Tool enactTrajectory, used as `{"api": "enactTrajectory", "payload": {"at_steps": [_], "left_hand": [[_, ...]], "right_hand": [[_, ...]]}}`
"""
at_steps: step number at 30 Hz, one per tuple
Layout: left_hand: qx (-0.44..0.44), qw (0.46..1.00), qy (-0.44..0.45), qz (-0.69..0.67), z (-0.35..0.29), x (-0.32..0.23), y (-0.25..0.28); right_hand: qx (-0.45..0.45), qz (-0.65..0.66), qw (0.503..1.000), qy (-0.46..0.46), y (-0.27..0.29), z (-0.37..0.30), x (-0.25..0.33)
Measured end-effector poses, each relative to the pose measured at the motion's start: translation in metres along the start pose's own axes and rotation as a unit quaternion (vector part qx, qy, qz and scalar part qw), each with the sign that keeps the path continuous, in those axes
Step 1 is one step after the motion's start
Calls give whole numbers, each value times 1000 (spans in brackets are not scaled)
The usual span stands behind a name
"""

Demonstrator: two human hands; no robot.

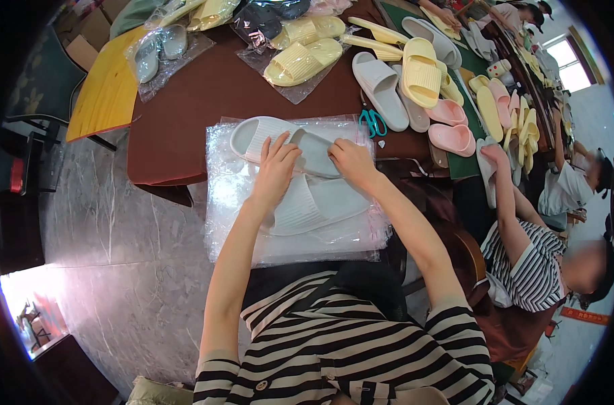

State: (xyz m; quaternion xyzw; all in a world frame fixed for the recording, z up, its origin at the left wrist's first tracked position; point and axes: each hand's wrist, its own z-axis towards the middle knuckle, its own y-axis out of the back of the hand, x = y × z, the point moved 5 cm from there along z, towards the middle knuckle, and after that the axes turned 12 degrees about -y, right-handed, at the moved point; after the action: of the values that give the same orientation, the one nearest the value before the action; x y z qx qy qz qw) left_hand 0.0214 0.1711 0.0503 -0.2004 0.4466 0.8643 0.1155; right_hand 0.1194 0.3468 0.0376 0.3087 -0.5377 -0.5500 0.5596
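A pale grey slipper (316,152) lies slantwise on a stack of clear plastic bags (234,223) in front of me. My left hand (277,167) is closed on its near edge beside the ribbed strap, fingers bent over the rim. At its heel end, my right hand (352,160) pinches the edge. A second pale grey slipper (305,206) rests just nearer to me, its strap to the left. Whether that one sits on a bag or inside it, I cannot tell.
Teal-handled scissors (373,123) lie right of the bags. Loose yellow slippers (420,73), grey and pink ones (453,138) crowd the right. Bagged yellow slippers (303,62) and bagged grey-blue ones (159,51) lie on the brown table (185,128). A co-worker (523,263) sits at right, holding a slipper.
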Motion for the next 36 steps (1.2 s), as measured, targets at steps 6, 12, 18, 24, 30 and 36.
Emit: {"api": "enactTrajectory", "payload": {"at_steps": [6, 12, 18, 24, 30, 36], "left_hand": [[-3, 1000, 2, -8, 0, 1, -1], [7, 1000, -2, -4, 1, 2, -1], [14, 1000, 6, 4, 1, 3, -3], [10, 1000, -3, 7, -1, 4, -5], [1, 1000, 6, 11, 1, 6, -6], [18, 1000, 10, 5, 0, 5, -5]], "right_hand": [[42, -42, 996, 72, -6, 10, 0], [56, 13, 993, 102, 3, 8, -4], [57, 41, 997, 39, 8, 5, -12], [51, -10, 995, 82, 1, 7, -8], [73, -42, 984, 155, -5, 10, -8], [93, 4, 991, 98, 4, 8, -16]]}}
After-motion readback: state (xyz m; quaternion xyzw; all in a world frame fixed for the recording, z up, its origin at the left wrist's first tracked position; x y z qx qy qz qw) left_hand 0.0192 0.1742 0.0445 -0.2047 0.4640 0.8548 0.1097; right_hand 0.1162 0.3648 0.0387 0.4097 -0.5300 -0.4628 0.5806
